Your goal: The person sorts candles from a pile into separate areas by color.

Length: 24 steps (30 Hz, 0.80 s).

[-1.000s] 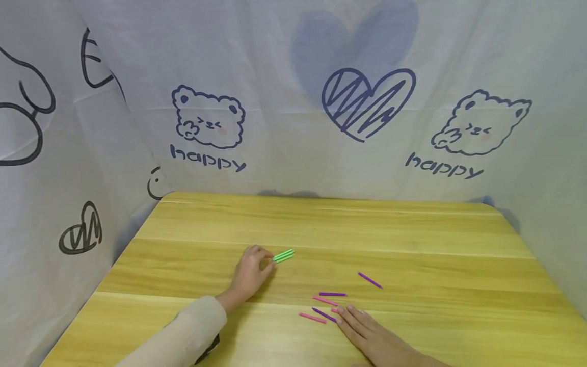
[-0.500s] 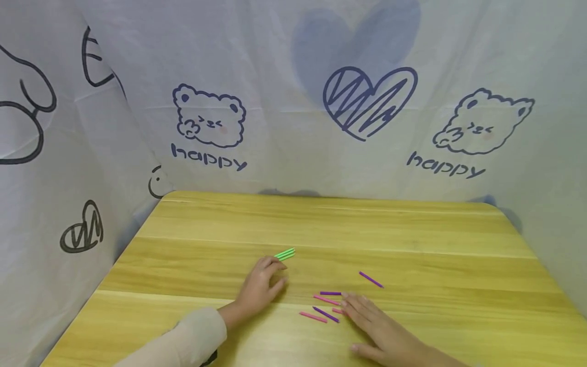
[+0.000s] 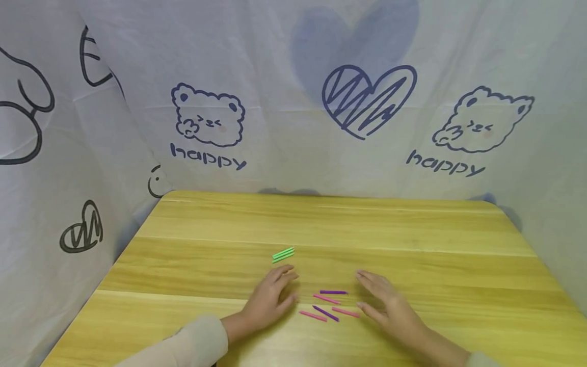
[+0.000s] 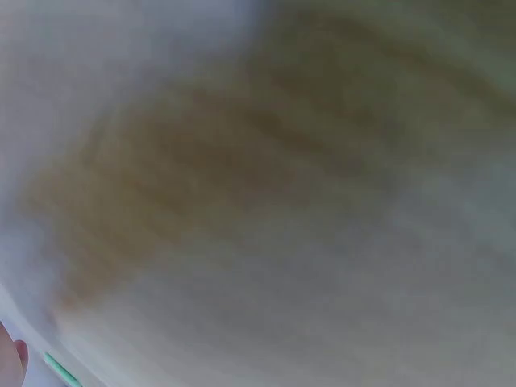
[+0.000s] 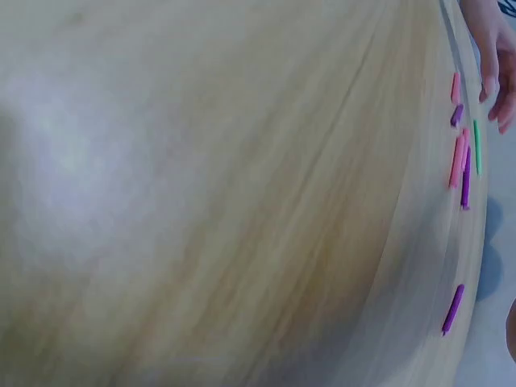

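My left hand (image 3: 270, 300) hovers with loosely bent fingers over the table, just in front of a row of green thin sticks (image 3: 283, 255). It holds nothing; only a fingertip shows at the corner of the left wrist view, near a green stick (image 4: 62, 369). To its right lie thin pink sticks (image 3: 313, 316) and purple sticks (image 3: 334, 292), loosely scattered. My right hand (image 3: 392, 306) is on the far side of them, thumb and fingers spread apart. It covers one purple stick in the head view; the right wrist view shows a lone purple stick (image 5: 453, 310) on the table near that hand.
The sticks lie on a wood-grain table (image 3: 412, 229) with rounded far corners. Pale cloth (image 3: 284, 153) with printed hearts and bears hangs behind it and along the sides.
My left hand has left the green sticks and come nearer and rightward. My right hand has lifted off the pink and purple sticks and moved right and away, over the lone purple stick.
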{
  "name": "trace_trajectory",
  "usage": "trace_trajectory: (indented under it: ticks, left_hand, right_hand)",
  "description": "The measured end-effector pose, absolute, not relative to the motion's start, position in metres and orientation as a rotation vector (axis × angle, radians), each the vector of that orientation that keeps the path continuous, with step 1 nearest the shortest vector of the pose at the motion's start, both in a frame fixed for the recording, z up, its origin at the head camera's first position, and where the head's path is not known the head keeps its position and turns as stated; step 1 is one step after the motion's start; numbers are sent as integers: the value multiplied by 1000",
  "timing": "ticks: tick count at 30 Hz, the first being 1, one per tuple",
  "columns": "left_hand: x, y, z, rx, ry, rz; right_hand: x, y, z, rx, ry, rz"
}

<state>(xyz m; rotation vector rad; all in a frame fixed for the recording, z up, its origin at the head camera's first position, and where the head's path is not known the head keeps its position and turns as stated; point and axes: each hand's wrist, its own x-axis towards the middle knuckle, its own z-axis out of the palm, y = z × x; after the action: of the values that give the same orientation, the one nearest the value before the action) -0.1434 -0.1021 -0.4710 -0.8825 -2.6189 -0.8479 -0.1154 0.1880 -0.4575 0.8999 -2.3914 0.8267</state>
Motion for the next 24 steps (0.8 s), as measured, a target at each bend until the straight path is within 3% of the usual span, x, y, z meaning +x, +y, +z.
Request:
trace_trajectory:
  ticks: [24]
  left_hand:
    - [-121,-98,-473,-1368,-2790,-376]
  right_hand:
    - [-138,208,-474,418,-2523,962]
